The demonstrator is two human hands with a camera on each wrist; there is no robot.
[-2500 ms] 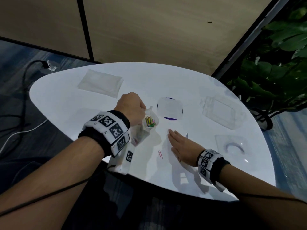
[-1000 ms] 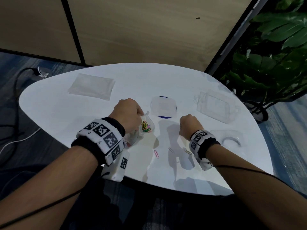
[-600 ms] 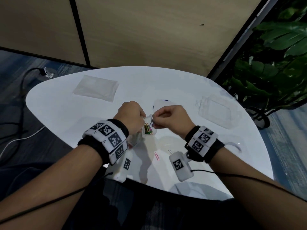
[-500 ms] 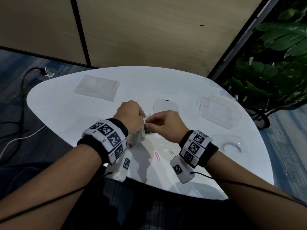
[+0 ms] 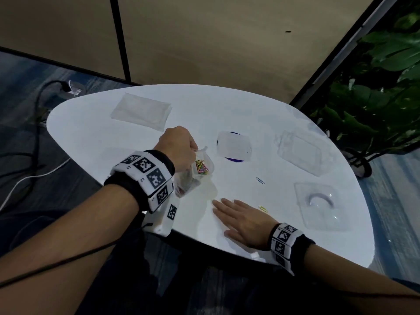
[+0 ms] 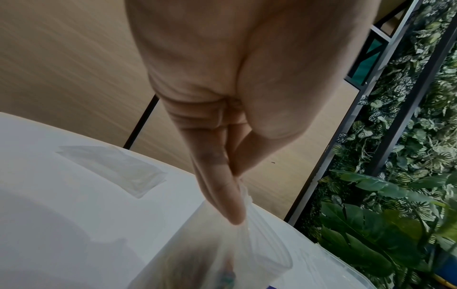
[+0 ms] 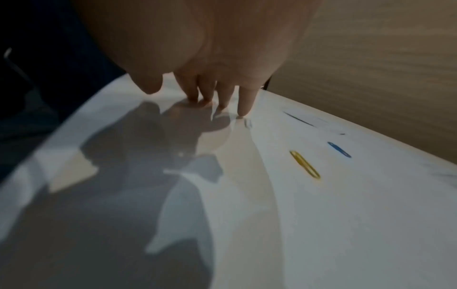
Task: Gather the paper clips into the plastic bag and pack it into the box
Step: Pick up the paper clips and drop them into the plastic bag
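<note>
Now the right hand [image 5: 244, 220] lies flat on the near part of the tabletop [image 5: 127, 142], fingers [image 7: 245, 101] straight and released, the tips touching the white surface. Half a second ago it was up at the mouth of the plastic bag [image 5: 200, 165], pinched beside the left hand; it has since dropped back down with nothing in it. A pink clip that lay near the front edge a moment ago no longer shows. It may be under the flat palm, but the pictures do not settle that.

Just beside the right hand a yellow paper clip [image 5: 263, 209] lies loose, and a little farther out a blue paper clip [image 5: 259, 180] lies apart from it. Both sit outside the bag, so the gathering is not finished; my guess is the flat hand is about to slide or pick at one of the loose clips.

Farther in, the left hand [image 5: 176, 148] pinches the top edge of the bag, fingers clenched on the film, holding it up and open above the tabletop. A bunch of coloured clips [image 5: 201, 167] already sits inside.

Beyond that lie a clear square lid over a purple disc [image 5: 234, 147], a clear box [image 5: 304, 153] to the right with nothing in it yet, a clear blister tray [image 5: 322, 204] near the right edge, and a flat stack of spare bags [image 5: 141, 112] toward the back left. Packing into the box is still to come.
</note>
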